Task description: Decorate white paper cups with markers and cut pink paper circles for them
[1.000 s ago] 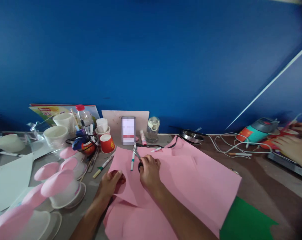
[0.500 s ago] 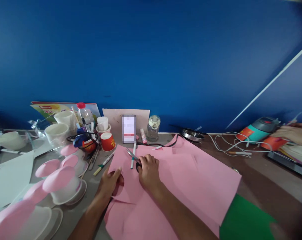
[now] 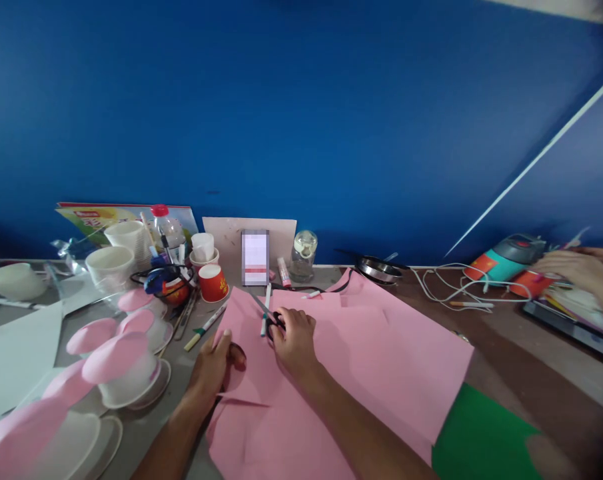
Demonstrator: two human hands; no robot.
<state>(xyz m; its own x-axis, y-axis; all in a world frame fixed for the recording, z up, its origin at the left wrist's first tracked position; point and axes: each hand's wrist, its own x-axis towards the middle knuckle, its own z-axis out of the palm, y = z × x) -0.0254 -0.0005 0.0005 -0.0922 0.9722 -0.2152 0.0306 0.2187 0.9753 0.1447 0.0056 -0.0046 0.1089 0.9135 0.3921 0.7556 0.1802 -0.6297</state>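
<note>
In my right hand (image 3: 297, 337) is a pair of scissors (image 3: 266, 311) with black handles, its metal blades pointing up and to the left over pink paper (image 3: 376, 360). My left hand (image 3: 214, 367) grips the left edge of that paper, thumb on top and fingers partly underneath. A cut slit runs inward from the edge below this hand. Beneath the scissors lies a slim white marker (image 3: 264, 320) with a teal end. Another marker (image 3: 206, 327), white and green, rests on the table left of the paper.
White cups with pink paper ovals (image 3: 115, 357) stand at the left. Behind the paper are a red paper cup (image 3: 214, 283), a phone (image 3: 255, 259), a glass jar (image 3: 304, 257) and a small pan (image 3: 378, 269). Green paper (image 3: 481, 433) lies at right. Another person's hand (image 3: 574, 270) is at far right.
My right hand stays in nearly the same spot, with more of the black scissor handles showing. My left hand still grips the paper edge. The whole view has shifted slightly.
</note>
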